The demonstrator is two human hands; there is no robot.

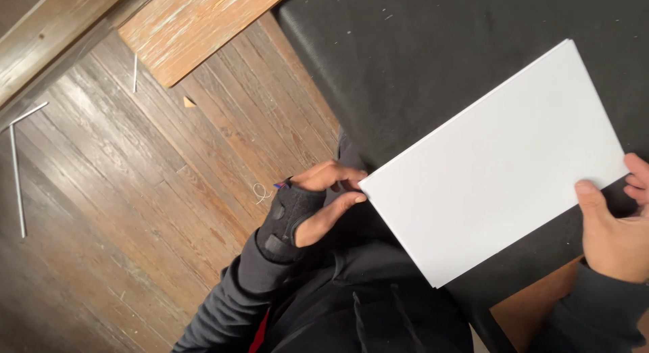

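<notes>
white sheet lies on the black surface; left hand pinches its near corner, right hand seemingly grips the opposite edge, thumb on top.

A home workroom or small workshop, by the look of it: worn brown plank floor with scattered scraps, a rough weathered wooden board, and a black-covered counter.

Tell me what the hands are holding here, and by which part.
Both hold the white sheet over the black surface: the left hand at its near-left corner, the right hand with thumb on top at the near-right corner.
</notes>
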